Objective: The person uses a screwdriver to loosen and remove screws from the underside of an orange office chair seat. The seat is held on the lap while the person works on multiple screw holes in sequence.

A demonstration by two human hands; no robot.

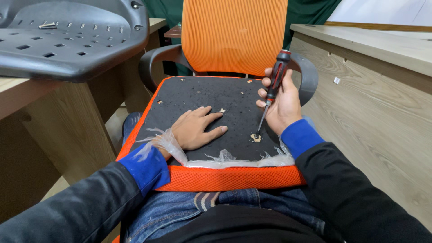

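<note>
Step in hand, lower centre: right hand [282,104] grips screwdriver [272,92], tip on seat underside [198,94]; left hand [196,128] flat, fingers spread. Next, likely: steady downward pressure while turning.

Screwdriver [272,92] tip on seat underside [202,96]

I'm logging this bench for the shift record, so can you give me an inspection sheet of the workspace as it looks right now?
Surface: black underside of an orange seat cushion, lying across the person's lap, with pale chips scattered on it.
Job's things: red and black screwdriver, its tip at a chipped hole near the front edge.
Clutter: torn clear plastic wrap along the front edge; grey plastic seat shell on the wooden desk at left.
Grippers: left hand flat on the cushion; right hand closed around the screwdriver.
Cables: nothing seen.
Surroundings: orange mesh chair back, wooden desk at right.
</note>
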